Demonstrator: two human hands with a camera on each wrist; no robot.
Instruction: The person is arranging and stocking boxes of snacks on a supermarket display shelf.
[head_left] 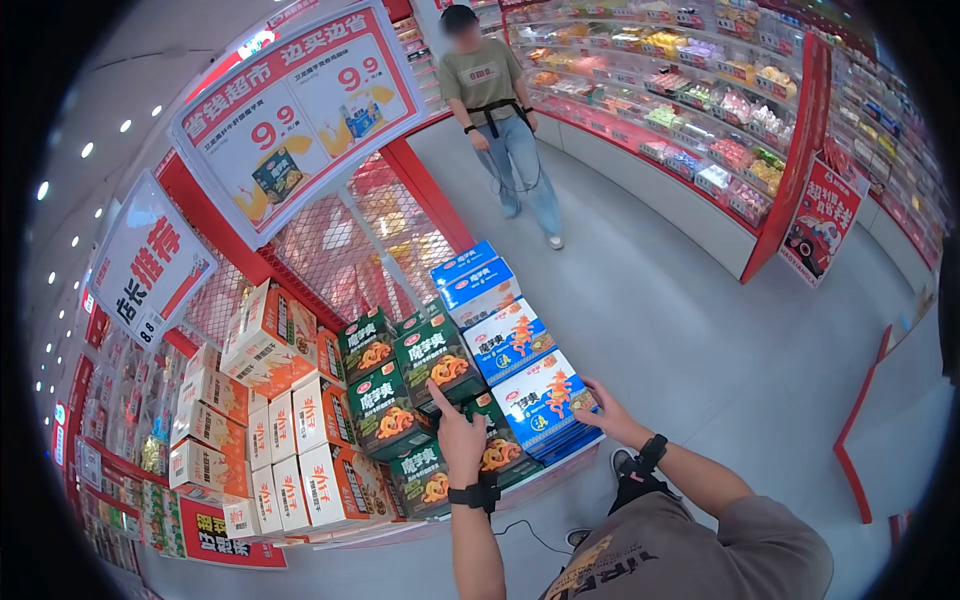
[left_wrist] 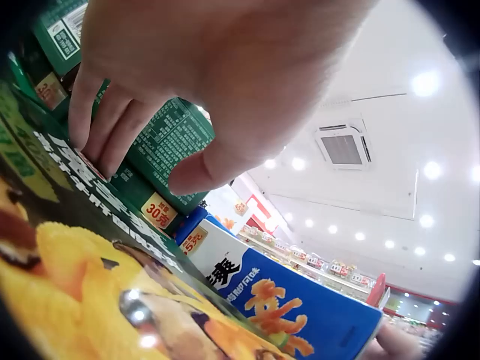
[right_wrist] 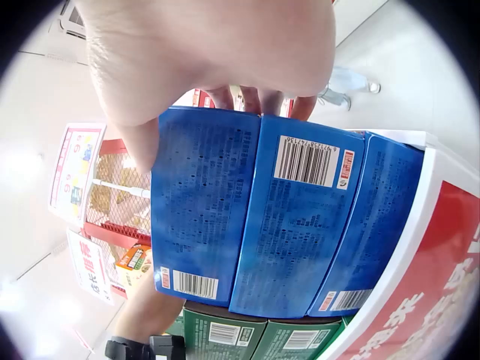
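Observation:
Over the green boxes (head_left: 392,415) in the head view is my left hand (head_left: 462,445), its index finger extended onto a box front. In the left wrist view, the left hand (left_wrist: 187,82) has its fingers bent down against green packaging (left_wrist: 171,146), thumb apart. My right hand (head_left: 608,412) grips the top blue-and-white box (head_left: 540,395) at its outer side. The right wrist view shows this hand (right_wrist: 210,49) with the thumb at one face of the end blue box (right_wrist: 202,202) and fingers over its far edge; their tips are hidden.
Orange-and-white boxes (head_left: 335,480) stand left of the green ones. Price signs (head_left: 300,115) rise behind the display, near a red mesh panel (head_left: 345,240). A person (head_left: 495,110) stands in the aisle beside stocked shelves (head_left: 690,110).

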